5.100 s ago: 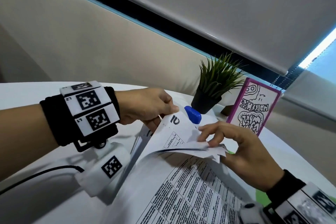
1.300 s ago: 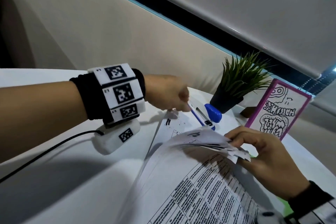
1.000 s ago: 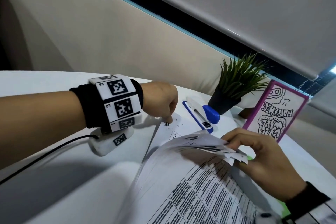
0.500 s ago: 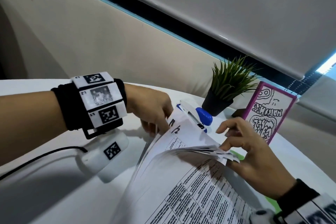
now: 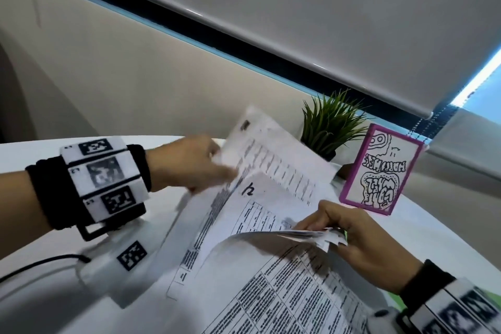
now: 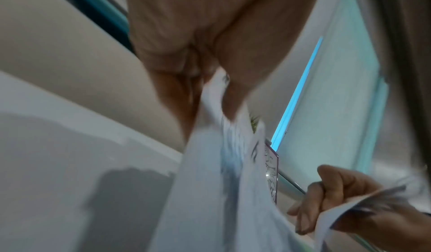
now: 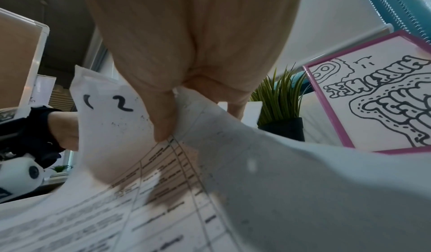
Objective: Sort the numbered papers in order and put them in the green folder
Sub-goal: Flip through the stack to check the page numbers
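Both hands work through the numbered papers on the white table (image 5: 433,228).

The left hand (image 5: 189,165) pinches one printed sheet (image 5: 276,160) between thumb and fingers, lifting it up in front of the potted plant (image 5: 329,127). Nearer than the plant, the right hand (image 5: 360,241) curls around the raised corner of the paper stack (image 5: 271,293), thumb on a page marked "12". A sliver of green folder (image 5: 398,304) shows beside the right wrist. A pink-framed drawing (image 5: 379,173) stands right of the plant.
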A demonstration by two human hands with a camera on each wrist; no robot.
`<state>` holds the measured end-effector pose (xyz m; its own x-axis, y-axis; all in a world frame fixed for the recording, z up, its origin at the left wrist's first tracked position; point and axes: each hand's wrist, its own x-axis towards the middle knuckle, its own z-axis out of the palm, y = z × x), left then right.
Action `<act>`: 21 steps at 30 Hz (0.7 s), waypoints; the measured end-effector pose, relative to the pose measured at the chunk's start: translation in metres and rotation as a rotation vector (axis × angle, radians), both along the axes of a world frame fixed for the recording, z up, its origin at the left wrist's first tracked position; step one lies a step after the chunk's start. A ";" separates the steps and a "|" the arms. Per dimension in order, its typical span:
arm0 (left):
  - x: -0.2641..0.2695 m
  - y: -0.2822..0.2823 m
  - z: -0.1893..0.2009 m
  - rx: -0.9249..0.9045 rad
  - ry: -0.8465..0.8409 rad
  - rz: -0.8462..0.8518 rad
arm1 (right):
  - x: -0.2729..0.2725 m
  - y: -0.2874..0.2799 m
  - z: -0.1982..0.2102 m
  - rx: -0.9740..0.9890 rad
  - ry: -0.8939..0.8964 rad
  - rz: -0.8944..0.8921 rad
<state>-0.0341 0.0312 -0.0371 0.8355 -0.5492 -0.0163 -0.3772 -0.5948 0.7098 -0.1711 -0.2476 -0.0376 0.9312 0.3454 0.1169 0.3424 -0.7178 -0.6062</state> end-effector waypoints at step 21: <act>0.021 0.037 0.094 -0.745 -0.564 0.323 | -0.023 0.006 0.024 0.027 -0.077 0.045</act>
<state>-0.0129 0.0682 0.0566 0.7263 -0.0015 0.6874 -0.6733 -0.2032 0.7109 -0.1938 -0.2415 -0.0138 0.9025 0.3826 0.1977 0.4206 -0.6840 -0.5960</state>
